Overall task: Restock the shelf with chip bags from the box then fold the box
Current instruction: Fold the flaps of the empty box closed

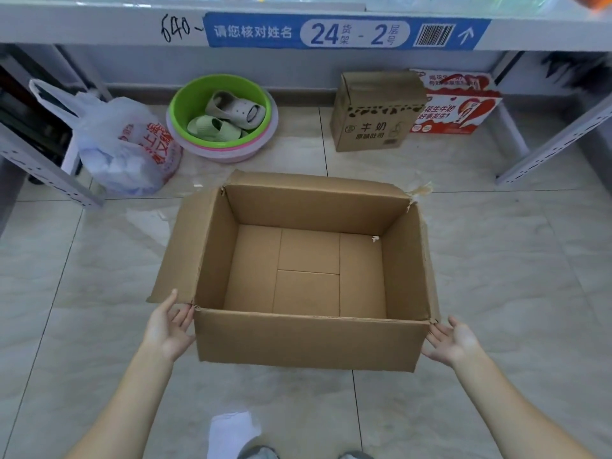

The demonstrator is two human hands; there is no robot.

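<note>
A brown cardboard box (308, 339) stands open on the tiled floor, its inside empty and its flaps spread outward. My left hand (170, 326) lies with straight fingers against the box's near left corner, just under the left flap. My right hand (452, 341) is held flat beside the near right corner, fingers straight, touching or almost touching the side. The shelf (99, 24) runs across the top with a blue label (344, 29). No chip bags show.
Under the shelf sit a white plastic bag (126, 144), a green basin (222, 114) holding slippers, a small milk carton box (374, 111) and a red gift box (460, 104). Grey shelf legs (543, 150) slant at both sides. A white scrap (231, 429) lies near my feet.
</note>
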